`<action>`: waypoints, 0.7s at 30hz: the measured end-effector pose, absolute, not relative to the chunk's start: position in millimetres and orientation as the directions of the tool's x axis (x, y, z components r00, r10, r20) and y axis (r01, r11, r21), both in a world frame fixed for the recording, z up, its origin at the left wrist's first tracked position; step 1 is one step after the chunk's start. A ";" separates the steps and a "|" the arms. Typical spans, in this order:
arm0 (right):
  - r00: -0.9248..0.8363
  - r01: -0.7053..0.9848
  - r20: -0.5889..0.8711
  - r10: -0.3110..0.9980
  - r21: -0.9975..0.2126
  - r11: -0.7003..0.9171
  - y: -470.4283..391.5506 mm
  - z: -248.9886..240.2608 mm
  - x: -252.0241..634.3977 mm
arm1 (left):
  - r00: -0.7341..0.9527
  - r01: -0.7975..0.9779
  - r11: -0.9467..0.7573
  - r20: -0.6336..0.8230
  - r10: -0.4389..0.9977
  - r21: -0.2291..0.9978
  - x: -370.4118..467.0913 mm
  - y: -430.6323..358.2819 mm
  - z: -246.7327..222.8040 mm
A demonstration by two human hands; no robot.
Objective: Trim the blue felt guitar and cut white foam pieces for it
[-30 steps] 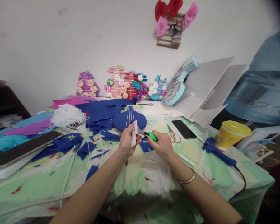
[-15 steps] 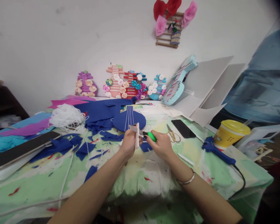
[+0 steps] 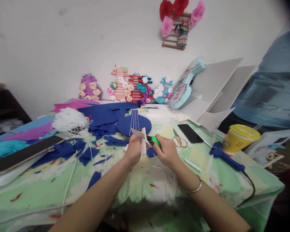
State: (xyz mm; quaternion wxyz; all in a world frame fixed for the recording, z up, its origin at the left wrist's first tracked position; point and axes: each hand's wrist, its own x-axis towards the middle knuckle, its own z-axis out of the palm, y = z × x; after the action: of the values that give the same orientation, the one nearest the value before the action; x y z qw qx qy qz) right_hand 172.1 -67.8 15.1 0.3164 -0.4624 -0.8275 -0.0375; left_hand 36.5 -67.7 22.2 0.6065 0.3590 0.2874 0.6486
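Observation:
My left hand (image 3: 134, 150) is closed around a short white strip (image 3: 143, 147) that looks like foam or board, held above the table. In my right hand (image 3: 168, 150) is a knife (image 3: 156, 140) with a green handle. Its blade lies across the upper part of the strip, the tip pointing left past my left fingers. Whether the edge has sunk into the strip, I cannot tell. Just behind my hands is a blue guitar-like shape (image 3: 145, 123) with white strings. Gold-handled scissors (image 3: 180, 140) lie to the right of my right hand.
A blue glue gun (image 3: 227, 157) and a yellow tub (image 3: 240, 138) stand at the right, near a black phone (image 3: 190, 133). White yarn (image 3: 70, 120), blue cloth scraps (image 3: 89, 155) and another phone (image 3: 26, 153) cover the left. Decorated instrument shapes (image 3: 136, 87) line the wall.
The knife has slid slightly left, so more of its blade shows past the white strip. The strip leans a little more. Both hands keep their hold.

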 end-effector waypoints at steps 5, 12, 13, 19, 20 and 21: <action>-0.358 0.790 0.560 0.747 -0.245 0.562 -66.0 14.3 173.2 | -0.018 -0.609 -0.069 0.074 0.997 0.790 36.6 -71.4 28.8; -0.333 0.794 0.539 0.774 -0.283 0.538 -63.5 15.4 174.1 | 0.026 -0.636 -0.064 0.103 0.994 0.769 32.0 -71.6 33.0; -0.330 0.795 0.537 0.776 -0.285 0.535 -63.5 15.6 174.3 | 0.029 -0.641 -0.065 0.109 0.994 0.765 31.5 -71.5 33.1; -0.333 0.804 0.529 0.780 -0.273 0.529 -61.4 14.1 176.5 | 0.041 -0.576 -0.064 0.107 0.993 0.815 30.9 -70.7 32.7; -0.334 0.807 0.526 0.782 -0.270 0.526 -60.8 13.4 176.7 | 0.034 -0.569 -0.062 0.099 0.995 0.820 31.3 -70.6 32.3; -0.334 0.809 0.522 0.784 -0.268 0.523 -60.4 12.8 176.8 | 0.028 -0.565 -0.058 0.090 0.996 0.823 31.9 -70.5 31.7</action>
State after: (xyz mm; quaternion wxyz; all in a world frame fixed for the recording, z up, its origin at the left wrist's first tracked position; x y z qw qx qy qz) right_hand 176.8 -60.4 12.8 0.3079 -0.4880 -0.8165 -0.0202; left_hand 31.9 -70.5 31.7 0.6184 0.3625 0.2973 0.6307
